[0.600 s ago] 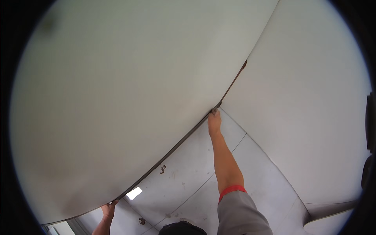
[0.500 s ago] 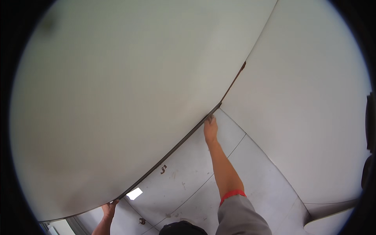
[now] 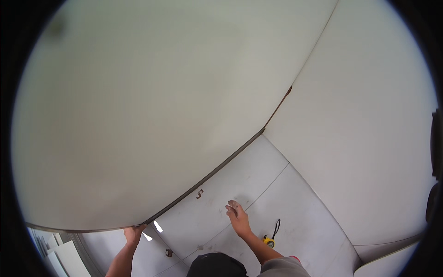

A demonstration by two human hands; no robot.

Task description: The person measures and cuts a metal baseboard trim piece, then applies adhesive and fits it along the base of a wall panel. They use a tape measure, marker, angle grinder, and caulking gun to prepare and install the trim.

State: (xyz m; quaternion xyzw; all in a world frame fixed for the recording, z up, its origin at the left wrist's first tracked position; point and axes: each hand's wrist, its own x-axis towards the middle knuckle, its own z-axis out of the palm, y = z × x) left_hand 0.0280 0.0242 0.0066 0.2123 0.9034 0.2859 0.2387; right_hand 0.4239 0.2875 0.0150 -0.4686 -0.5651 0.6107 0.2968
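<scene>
A large white panel [image 3: 161, 115] with a dark strip [image 3: 212, 172] along its lower edge fills the upper left. Below its left part, my left hand [image 3: 133, 234] grips that lower edge, its fingertips mostly hidden by the panel. My right hand [image 3: 238, 220] hangs free over the tiled floor, fingers loosely bent and apart, with nothing in it. Close to the right forearm lies a yellow tape measure [image 3: 268, 241] with a black wrist strap.
At right stands a white wall [image 3: 360, 115], meeting the panel at a narrow brown-edged gap [image 3: 278, 111]. Pale floor tiles [image 3: 295, 207] carry brown scraps [image 3: 199, 194]. Several boards [image 3: 74, 258] stand at lower left. The top of a dark cap [image 3: 217, 265] shows at the bottom.
My right hand has let go of the panel's edge and drawn back toward me. The left hand keeps its hold. A tape measure has come into sight beside the right forearm.
</scene>
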